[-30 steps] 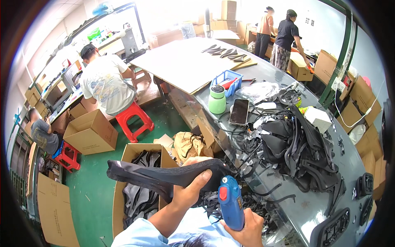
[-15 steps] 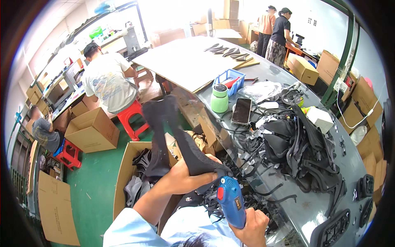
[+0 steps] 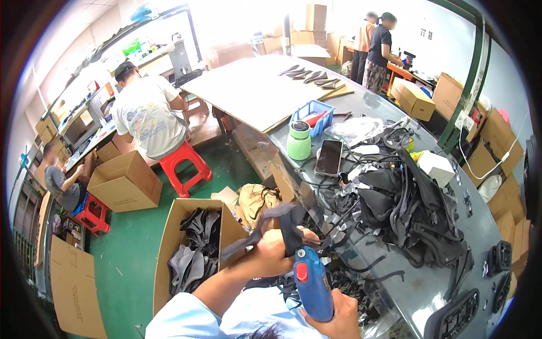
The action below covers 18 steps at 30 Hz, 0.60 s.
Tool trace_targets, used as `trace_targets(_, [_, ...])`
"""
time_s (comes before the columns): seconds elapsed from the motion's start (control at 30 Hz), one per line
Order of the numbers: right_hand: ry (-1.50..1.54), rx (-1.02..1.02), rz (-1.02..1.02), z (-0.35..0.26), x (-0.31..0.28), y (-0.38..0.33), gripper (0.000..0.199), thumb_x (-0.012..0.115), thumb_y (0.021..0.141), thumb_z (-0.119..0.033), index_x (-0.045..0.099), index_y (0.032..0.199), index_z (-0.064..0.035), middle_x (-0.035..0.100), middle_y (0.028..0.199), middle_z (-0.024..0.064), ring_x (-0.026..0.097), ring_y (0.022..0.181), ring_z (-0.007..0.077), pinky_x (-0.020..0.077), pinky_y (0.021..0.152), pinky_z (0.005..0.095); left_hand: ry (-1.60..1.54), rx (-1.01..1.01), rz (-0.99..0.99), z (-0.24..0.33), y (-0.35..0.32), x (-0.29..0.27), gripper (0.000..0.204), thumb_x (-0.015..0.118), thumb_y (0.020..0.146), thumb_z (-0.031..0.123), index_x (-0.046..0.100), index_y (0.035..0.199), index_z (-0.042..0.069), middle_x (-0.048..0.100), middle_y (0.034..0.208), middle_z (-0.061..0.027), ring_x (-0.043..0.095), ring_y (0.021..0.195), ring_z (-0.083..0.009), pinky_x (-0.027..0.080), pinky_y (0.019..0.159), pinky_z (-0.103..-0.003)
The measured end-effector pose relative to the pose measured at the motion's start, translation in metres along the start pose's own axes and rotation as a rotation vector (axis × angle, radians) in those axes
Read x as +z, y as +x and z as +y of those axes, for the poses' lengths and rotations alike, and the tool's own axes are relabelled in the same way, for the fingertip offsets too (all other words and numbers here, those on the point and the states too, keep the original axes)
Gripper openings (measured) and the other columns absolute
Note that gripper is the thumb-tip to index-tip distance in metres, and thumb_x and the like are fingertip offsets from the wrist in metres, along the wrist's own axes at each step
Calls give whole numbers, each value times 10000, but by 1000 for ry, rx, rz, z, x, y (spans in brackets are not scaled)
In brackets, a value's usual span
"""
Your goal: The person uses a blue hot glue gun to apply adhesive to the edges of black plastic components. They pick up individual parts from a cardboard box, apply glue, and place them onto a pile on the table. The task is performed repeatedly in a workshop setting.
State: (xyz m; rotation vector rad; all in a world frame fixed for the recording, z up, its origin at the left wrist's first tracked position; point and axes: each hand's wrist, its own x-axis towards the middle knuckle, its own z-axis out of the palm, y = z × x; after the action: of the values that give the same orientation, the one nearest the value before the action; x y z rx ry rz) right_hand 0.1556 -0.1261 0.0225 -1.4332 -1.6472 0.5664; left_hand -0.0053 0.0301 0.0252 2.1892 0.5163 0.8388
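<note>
My left hand (image 3: 272, 250) is closed around a curved dark grey padded piece (image 3: 293, 222), which looks like soft foam or fabric. One end of that piece is smeared by motion. In my right hand (image 3: 339, 317) is a blue handheld power tool (image 3: 314, 289) with a red button, held upright by its lower body. The tool's upper end points at the padded piece, close below my left fingers; whether they touch I cannot tell. Left of my forearm, a cardboard box (image 3: 164, 265) holds several similar dark pieces (image 3: 195, 257).
On the grey metal table (image 3: 420, 282) lie a heap of black padded pieces (image 3: 406, 203), a phone (image 3: 328, 157), a green bottle (image 3: 298, 142) and a blue basket (image 3: 322, 129). Another carton (image 3: 127, 183) stands on the green floor. A person (image 3: 149, 110) sits on a red stool (image 3: 183, 168).
The padded piece, earlier raised upright with two long arms, has swung down and now lies low across my left hand. The power tool has shifted slightly left and down.
</note>
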Motion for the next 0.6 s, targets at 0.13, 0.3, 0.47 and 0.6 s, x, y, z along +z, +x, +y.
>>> trace_targets(0.13, [74,-2,-15,-6,-2,3,430,803,584,-213,444,737,-32,506,593,172,541,559,376,425,501,420,-24,103,95,-4,-5,13,212,659,727,20,586,920,-30,622,957,-120,613,886,-228,481,783,-318])
trace_targets(0.3, [108,-20,0,-11,-4,5,433,806,582,-206,439,734,-33,502,595,168,540,556,371,424,497,408,166,-1,123,2,-11,22,239,638,738,77,591,970,44,608,904,-86,588,776,-240,471,692,-336])
trace_targets(0.47, [104,-41,-3,-17,-9,8,427,806,578,-198,450,744,-31,517,613,166,549,565,367,434,505,400,169,-189,-4,-15,-32,32,227,633,754,133,593,962,52,600,875,-72,580,809,-225,456,718,-343])
trace_targets(0.6, [133,17,3,-14,-14,7,415,803,566,-173,468,765,-32,539,639,169,565,585,364,449,522,393,60,-196,-130,-15,-30,23,250,613,808,182,546,1001,39,586,878,-163,584,816,-283,458,713,-355])
